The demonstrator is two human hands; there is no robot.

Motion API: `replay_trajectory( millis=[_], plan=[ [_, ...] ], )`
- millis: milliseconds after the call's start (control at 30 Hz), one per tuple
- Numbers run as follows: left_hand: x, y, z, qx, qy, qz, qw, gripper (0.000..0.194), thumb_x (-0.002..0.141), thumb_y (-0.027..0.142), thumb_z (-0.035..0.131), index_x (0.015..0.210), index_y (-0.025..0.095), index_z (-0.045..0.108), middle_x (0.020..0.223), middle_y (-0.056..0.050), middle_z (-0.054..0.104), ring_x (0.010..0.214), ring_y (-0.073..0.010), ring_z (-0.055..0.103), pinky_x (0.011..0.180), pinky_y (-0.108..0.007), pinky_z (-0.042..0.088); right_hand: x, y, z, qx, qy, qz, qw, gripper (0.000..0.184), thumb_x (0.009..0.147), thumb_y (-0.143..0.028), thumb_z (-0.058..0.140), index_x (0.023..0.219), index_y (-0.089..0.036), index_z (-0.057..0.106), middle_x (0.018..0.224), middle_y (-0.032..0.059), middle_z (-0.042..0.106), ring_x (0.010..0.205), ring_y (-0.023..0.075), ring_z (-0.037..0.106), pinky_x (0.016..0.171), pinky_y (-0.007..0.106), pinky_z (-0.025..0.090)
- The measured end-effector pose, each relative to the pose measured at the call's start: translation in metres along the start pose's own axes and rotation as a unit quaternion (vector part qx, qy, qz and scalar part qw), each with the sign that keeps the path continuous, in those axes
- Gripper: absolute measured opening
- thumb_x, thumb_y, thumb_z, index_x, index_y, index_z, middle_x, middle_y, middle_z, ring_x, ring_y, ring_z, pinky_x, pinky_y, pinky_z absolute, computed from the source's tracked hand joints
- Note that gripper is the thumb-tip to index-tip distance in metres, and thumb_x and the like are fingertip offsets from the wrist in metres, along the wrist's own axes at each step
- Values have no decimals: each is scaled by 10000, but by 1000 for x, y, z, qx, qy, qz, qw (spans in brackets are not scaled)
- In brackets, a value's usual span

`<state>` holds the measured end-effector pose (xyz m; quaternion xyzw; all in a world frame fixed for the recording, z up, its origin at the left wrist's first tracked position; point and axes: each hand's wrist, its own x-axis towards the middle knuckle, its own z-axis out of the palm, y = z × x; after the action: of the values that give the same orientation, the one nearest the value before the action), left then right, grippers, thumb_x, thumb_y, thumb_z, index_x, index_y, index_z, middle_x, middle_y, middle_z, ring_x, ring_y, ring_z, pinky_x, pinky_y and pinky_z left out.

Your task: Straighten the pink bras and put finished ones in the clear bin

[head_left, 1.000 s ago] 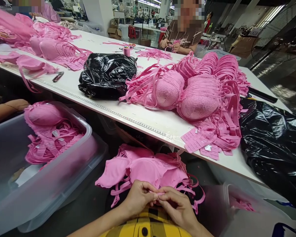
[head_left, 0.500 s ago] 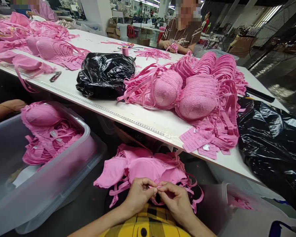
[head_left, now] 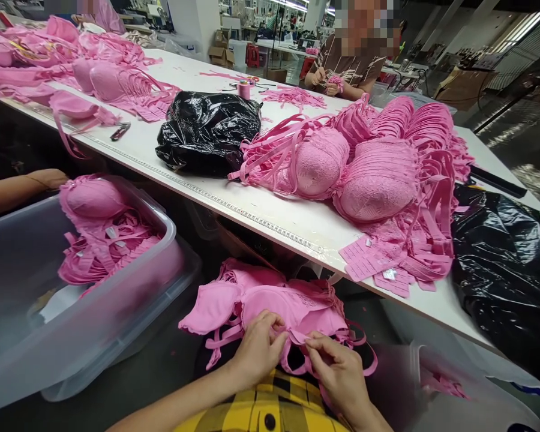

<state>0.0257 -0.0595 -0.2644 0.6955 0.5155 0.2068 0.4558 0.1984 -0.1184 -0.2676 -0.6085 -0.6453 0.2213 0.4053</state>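
Note:
Several pink bras (head_left: 270, 303) lie in a heap over my lap, their straps hanging down at both sides. With curled fingers, my left hand (head_left: 261, 348) grips the edge of the top bra near its middle. My right hand (head_left: 337, 363) pinches a pink strap (head_left: 299, 337) of that bra between thumb and fingertips. A short stretch of pink fabric shows between the two hands. Under my left fingers the exact part of the bra is hidden.
Stacked pink bras (head_left: 378, 174) with tags stand on the white table (head_left: 270, 207), beside a black plastic bag (head_left: 209, 132). A clear plastic bin (head_left: 162, 240) with bras is at left, another bin (head_left: 414, 372) at right. A person (head_left: 346, 66) sits across, handling pink pieces.
My hands, close together before, have moved apart; the right one went rightward with the strap. The whole view has shifted slightly, so the table and bins appear farther right.

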Motion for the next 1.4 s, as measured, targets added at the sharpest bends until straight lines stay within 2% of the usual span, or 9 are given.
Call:
replay_trajectory(
  millis=[433,733,867,967,1033,1167,1233,1300,1400],
  plan=[
    [8,1,14,202,-37,19,979,159,818,151,435,753,161,579,802,-57,607,716,-186,579,645,-291,415,-3,3,3,10,-32,48,998,147,816,-239,562,742,-174,672,724,41,715,650,173,688,616,187,547],
    [5,7,9,123,5,52,991,171,834,167,418,705,179,529,710,-19,560,614,-142,518,574,-264,360,-3,-8,14,-19,45,9,999,141,828,-222,538,783,-182,665,758,49,713,668,174,679,656,226,547],
    [7,8,7,84,-2,40,996,176,836,176,415,687,180,508,695,-15,542,609,-143,510,566,-259,362,0,-13,15,-2,-13,11,1000,177,847,-199,498,764,-195,654,720,35,699,608,156,661,591,210,533],
    [8,7,8,80,-1,66,995,184,854,186,397,703,180,502,705,-17,539,625,-147,508,580,-263,366,4,-13,13,-16,9,11,1000,170,845,-202,499,774,-191,653,725,43,698,621,162,658,605,222,526],
    [9,6,8,81,6,79,994,184,860,182,387,711,180,496,713,-19,536,637,-149,507,592,-266,370,7,-13,13,-8,31,34,999,160,837,-213,507,768,-185,649,709,41,696,622,163,656,606,222,523],
    [9,4,10,86,5,92,992,182,854,164,381,701,182,477,712,-19,527,637,-150,496,591,-268,370,10,-14,15,45,-16,71,996,177,822,-236,510,718,-185,643,668,26,684,581,151,641,570,208,515],
    [9,3,11,80,7,107,991,185,866,177,366,721,182,481,724,-22,525,647,-152,497,595,-270,376,11,-12,18,51,12,92,994,176,815,-269,525,729,-178,647,675,33,682,582,158,639,585,229,523],
    [10,2,11,68,18,115,991,195,876,189,349,733,182,482,732,-25,524,654,-154,499,599,-273,382,12,-11,21,90,39,161,982,199,799,-336,558,740,-165,644,655,38,674,538,163,629,543,249,529],
    [11,0,9,51,23,111,992,194,867,179,354,713,185,472,719,-22,520,653,-154,494,600,-275,389,16,-10,24,189,-14,272,943,267,764,-415,600,736,-151,630,549,22,638,426,159,589,414,248,504]
  ],
)
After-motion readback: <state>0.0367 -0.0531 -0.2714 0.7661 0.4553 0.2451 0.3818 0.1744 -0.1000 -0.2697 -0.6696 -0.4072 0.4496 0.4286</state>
